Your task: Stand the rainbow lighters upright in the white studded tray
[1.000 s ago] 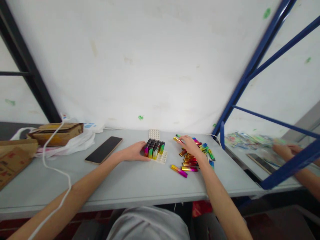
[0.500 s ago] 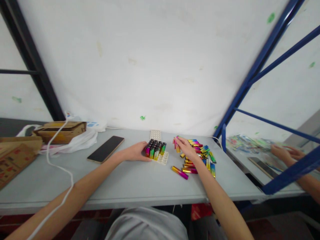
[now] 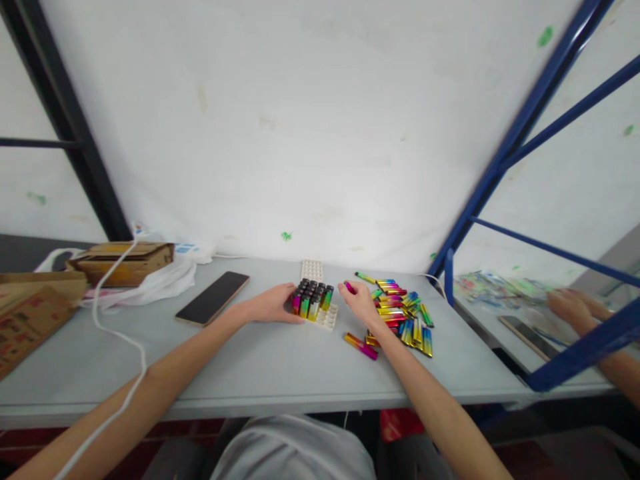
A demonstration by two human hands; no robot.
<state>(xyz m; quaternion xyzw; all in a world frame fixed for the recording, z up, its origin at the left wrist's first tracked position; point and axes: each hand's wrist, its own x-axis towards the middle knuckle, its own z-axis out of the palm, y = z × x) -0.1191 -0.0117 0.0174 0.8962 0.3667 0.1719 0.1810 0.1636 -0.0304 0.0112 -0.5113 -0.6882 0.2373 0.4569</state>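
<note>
Upright lighters (image 3: 314,293) with black tops and shiny coloured bodies stand packed in a white tray with holes (image 3: 327,318). My left hand (image 3: 274,304) curves around the tray's left side, thumb along the front and fingers behind, holding it. To the right of the tray, my right hand (image 3: 359,303) is closed on a lighter (image 3: 349,287); only a magenta part shows above the fingers. Beyond that hand lies a heap of loose lighters (image 3: 413,327) in gold, blue, green and red. A single gold and magenta lighter (image 3: 361,346) lies nearer me.
A second white holed tray (image 3: 312,269) lies behind the filled one. On the left are a phone (image 3: 213,298), a white plastic bag (image 3: 167,280), cardboard boxes (image 3: 120,263) and a white cable (image 3: 143,347). Past the blue frame (image 3: 475,207), another person's hands (image 3: 570,307) work.
My right hand has moved slightly left and turned, bringing the lighter away from the heap towards the tray. My left hand stays at the tray.
</note>
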